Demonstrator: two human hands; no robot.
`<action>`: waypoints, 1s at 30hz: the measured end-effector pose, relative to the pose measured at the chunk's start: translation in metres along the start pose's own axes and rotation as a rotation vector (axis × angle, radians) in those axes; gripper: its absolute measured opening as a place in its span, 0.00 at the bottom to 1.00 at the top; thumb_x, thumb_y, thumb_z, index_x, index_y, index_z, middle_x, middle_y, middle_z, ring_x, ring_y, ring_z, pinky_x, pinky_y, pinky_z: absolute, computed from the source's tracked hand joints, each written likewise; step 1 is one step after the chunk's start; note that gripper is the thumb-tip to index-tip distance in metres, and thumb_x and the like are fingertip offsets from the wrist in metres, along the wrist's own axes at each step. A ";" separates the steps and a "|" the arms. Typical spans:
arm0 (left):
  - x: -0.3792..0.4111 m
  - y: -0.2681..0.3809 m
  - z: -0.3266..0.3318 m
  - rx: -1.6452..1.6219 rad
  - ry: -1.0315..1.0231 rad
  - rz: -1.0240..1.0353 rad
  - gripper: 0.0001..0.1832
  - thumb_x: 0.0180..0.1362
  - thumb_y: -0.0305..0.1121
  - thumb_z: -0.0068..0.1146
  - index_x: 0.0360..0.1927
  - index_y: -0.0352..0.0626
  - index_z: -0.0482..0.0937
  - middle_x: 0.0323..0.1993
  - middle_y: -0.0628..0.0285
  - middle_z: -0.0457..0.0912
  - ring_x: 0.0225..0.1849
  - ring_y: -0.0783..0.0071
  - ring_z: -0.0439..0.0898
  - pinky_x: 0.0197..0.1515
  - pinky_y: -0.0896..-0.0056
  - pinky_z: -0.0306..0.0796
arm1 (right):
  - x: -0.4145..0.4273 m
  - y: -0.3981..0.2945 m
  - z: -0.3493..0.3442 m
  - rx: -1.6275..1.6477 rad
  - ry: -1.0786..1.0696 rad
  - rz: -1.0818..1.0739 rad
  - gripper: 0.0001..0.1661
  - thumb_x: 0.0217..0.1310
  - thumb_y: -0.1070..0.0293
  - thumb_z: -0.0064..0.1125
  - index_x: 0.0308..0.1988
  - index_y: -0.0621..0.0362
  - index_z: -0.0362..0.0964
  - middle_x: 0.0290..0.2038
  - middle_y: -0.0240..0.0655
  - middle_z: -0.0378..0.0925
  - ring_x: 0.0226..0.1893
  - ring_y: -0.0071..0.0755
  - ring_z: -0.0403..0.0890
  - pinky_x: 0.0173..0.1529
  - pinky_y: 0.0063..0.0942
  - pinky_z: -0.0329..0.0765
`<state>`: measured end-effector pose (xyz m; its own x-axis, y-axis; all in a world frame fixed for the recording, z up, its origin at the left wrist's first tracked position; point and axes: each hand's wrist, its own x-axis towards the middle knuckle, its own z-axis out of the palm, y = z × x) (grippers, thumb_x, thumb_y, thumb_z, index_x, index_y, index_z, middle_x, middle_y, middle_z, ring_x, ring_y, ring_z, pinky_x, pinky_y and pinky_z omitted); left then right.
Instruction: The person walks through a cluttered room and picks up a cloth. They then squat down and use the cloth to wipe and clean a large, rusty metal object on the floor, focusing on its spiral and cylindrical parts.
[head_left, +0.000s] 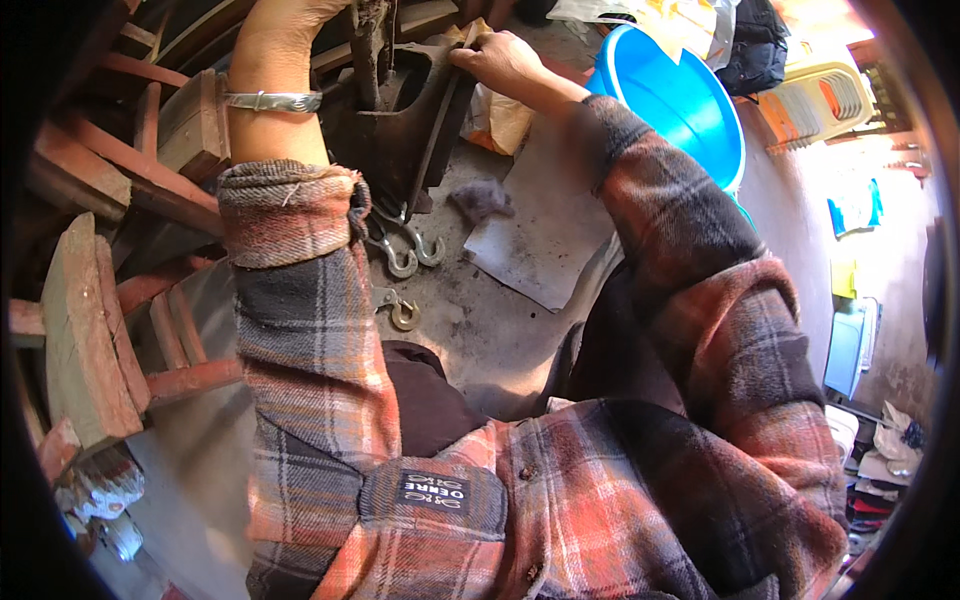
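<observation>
A dark, rusty metal machine frame (401, 112) stands before me at the top of the view. My right hand (501, 61) is at the frame's right edge, its fingers closed on a crumpled piece of tan paper or cloth (474, 31). My left hand (319, 6) reaches up past the top edge, to the left of the frame; only its wrist side shows, and its fingers are cut off. Metal hooks (402, 262) lie on the floor below the frame, with another hook (406, 315) nearer to me. A grey wad of fibre (482, 201) rests beside a flat sheet (540, 225).
Reddish wooden stools or frames (94, 330) crowd the left side. At the upper right stands a blue plastic tub (675, 105), with stacked yellowish plastic items (817, 105) and a black bag (754, 52) beyond it. A paper bag (499, 120) sits behind the sheet.
</observation>
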<state>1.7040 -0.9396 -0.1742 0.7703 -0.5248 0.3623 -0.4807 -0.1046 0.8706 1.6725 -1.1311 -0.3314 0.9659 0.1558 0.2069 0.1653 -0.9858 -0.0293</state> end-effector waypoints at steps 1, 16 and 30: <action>0.001 0.000 0.001 0.016 0.025 0.018 0.20 0.42 0.28 0.68 0.37 0.33 0.74 0.27 0.68 0.74 0.31 0.82 0.74 0.31 0.80 0.69 | 0.005 0.003 0.001 -0.155 -0.028 -0.146 0.08 0.52 0.62 0.51 0.30 0.48 0.77 0.25 0.45 0.77 0.29 0.48 0.80 0.33 0.41 0.77; -0.001 0.007 0.036 0.201 0.075 0.164 0.16 0.42 0.36 0.68 0.26 0.35 0.73 0.20 0.67 0.74 0.23 0.82 0.70 0.25 0.78 0.65 | 0.009 0.044 -0.041 0.426 -0.426 -0.133 0.14 0.53 0.70 0.49 0.41 0.50 0.75 0.28 0.34 0.78 0.28 0.29 0.81 0.28 0.26 0.80; 0.009 -0.035 -0.035 0.579 0.338 -0.216 0.36 0.40 0.53 0.68 0.40 0.27 0.74 0.34 0.60 0.78 0.36 0.79 0.75 0.41 0.78 0.68 | 0.083 0.016 0.009 0.729 -0.023 0.403 0.24 0.48 0.51 0.55 0.35 0.62 0.76 0.34 0.48 0.78 0.36 0.49 0.79 0.42 0.36 0.74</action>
<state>1.7425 -0.9113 -0.1898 0.9166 -0.1598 0.3665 -0.3755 -0.6589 0.6518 1.7570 -1.1331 -0.3233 0.9813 -0.1910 0.0249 -0.1140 -0.6802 -0.7241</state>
